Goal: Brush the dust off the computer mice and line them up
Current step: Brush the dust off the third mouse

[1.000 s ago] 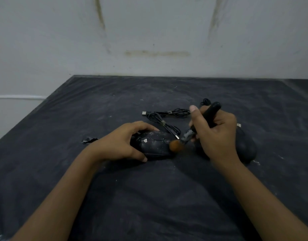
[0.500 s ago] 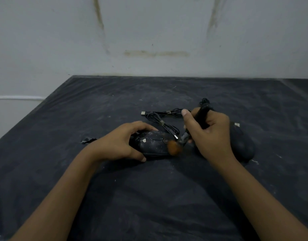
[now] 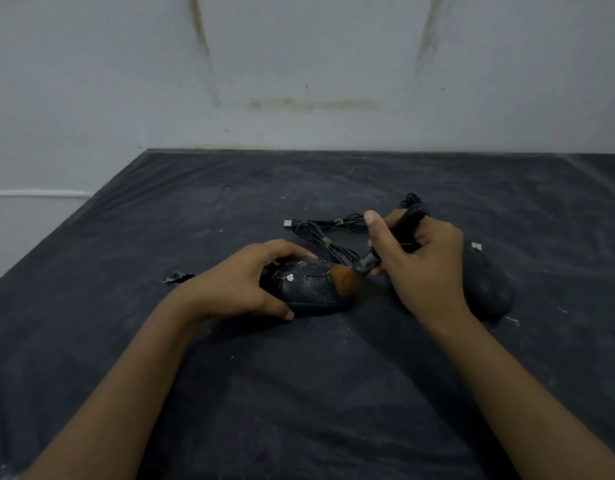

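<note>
A dusty black mouse (image 3: 308,287) lies sideways at the middle of the dark table (image 3: 195,209). My left hand (image 3: 236,282) grips its left end, thumb at the near side, fingers over the far side. My right hand (image 3: 424,261) holds a black-handled brush (image 3: 385,244); its orange bristles (image 3: 344,278) touch the mouse's right end. A second black mouse (image 3: 488,285) lies to the right, partly hidden behind my right hand.
Bundled black cables (image 3: 328,233) with a USB plug (image 3: 288,223) lie just behind the mice. A small dark scrap (image 3: 176,277) sits left of my left hand. White dust specks dot the cloth. A grey wall stands behind the table.
The brush swept down over the mouse's right end and back up onto its top. My right hand shifted slightly left then right. My left hand kept its grip.
</note>
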